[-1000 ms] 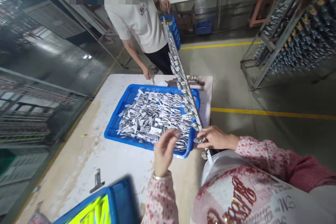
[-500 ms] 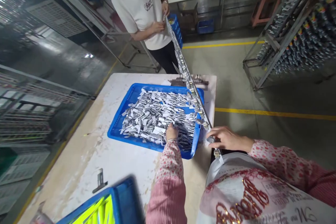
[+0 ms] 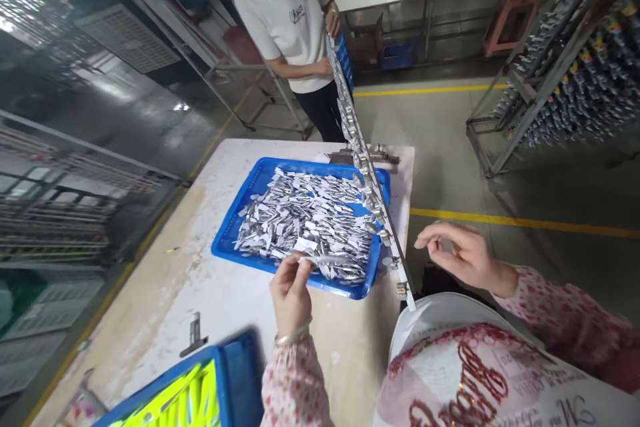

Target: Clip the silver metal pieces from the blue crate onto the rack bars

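Slender silver leaf-shaped pieces (image 3: 295, 213) with white tab ends are lying heaped at the centre, above a broad, worn white tabletop (image 3: 210, 280) that is spreading across the foreground. Off to the right, a tall grey metal rack (image 3: 520, 90) is carrying dense rows of hanging items. Beyond the far edge, a co-worker in a white T-shirt (image 3: 295, 33) is standing with one hand at the far end of a long, narrow metal bar (image 3: 393, 233). That bar is slanting toward the wearer over the tray's right side, and silver pieces are hanging along most of its length. Containing the heap, a shallow blue plastic tray (image 3: 239, 210) is resting on the tabletop. Nearer, at the lower left, a blue plastic bin (image 3: 243, 373) is holding bright yellow pieces (image 3: 185, 397). The person's right hand (image 3: 463, 257) is hovering just beside the bar, fingers loosely curved with a narrow gap at the thumb, nothing visible between them. The left hand (image 3: 291, 293) is pinching one silver piece (image 3: 327, 259) by its white end, over the tray's near edge. Small metal clips (image 3: 402, 289) are lining the bar's near end.
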Demonstrator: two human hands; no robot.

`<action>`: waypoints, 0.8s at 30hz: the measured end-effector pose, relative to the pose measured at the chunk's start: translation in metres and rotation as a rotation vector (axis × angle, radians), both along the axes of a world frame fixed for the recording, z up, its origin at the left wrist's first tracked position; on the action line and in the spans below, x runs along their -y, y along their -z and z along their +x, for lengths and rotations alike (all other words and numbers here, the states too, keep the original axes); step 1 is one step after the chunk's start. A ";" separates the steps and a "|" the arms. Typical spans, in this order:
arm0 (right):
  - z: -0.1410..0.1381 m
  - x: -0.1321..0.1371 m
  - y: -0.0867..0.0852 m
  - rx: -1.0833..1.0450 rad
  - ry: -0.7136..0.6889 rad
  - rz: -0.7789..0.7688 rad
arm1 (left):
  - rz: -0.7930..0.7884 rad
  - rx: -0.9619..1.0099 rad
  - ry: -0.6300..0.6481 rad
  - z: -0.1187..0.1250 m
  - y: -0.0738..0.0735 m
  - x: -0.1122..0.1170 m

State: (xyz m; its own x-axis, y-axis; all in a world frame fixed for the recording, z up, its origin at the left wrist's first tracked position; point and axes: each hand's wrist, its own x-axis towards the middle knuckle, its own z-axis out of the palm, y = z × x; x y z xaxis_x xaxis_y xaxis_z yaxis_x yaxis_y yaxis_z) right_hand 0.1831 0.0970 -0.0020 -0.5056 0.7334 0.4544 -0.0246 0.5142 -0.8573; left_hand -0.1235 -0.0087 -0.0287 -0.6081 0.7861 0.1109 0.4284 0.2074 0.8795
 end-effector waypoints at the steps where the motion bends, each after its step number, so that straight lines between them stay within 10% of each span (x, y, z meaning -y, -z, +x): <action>1: -0.004 0.004 -0.015 -0.022 -0.070 0.090 | 0.156 0.137 0.035 0.014 -0.015 0.010; 4: -0.020 0.021 -0.044 -0.019 -0.298 0.309 | 0.397 0.295 0.169 0.059 -0.052 0.030; 8: -0.036 0.034 -0.042 -0.033 -0.374 0.179 | 0.275 0.201 0.306 0.092 -0.077 0.040; 16: -0.037 0.021 -0.016 -0.117 -0.731 -0.281 | -0.007 0.546 0.601 0.104 -0.062 0.043; 21: -0.034 0.019 -0.019 -0.039 -0.413 -0.025 | 0.086 0.076 0.334 0.111 -0.060 0.043; 24: -0.034 0.023 -0.022 0.061 -0.267 0.258 | 0.106 -0.320 0.409 0.108 -0.066 0.043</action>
